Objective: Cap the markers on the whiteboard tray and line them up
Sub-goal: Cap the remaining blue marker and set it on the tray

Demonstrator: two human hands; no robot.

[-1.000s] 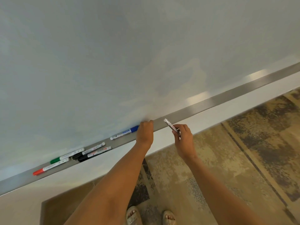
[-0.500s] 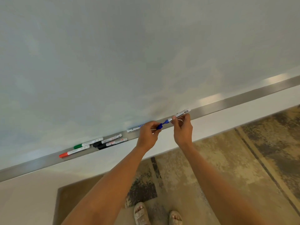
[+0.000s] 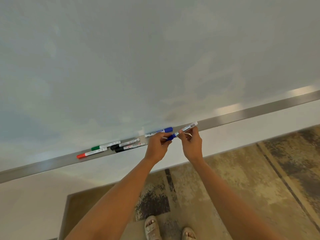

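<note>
left hand (image 3: 156, 146) grip pinching small blue cap (image 3: 170, 137) | right hand (image 3: 191, 144) grip closed on white-barrelled blue marker (image 3: 186, 129), just above long metal tray (image 3: 259, 112) | risk: cap goes on crooked, slips, drops to floor

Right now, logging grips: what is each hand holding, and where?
Right hand holds a marker mid-barrel; left hand pinches its blue cap.
</note>
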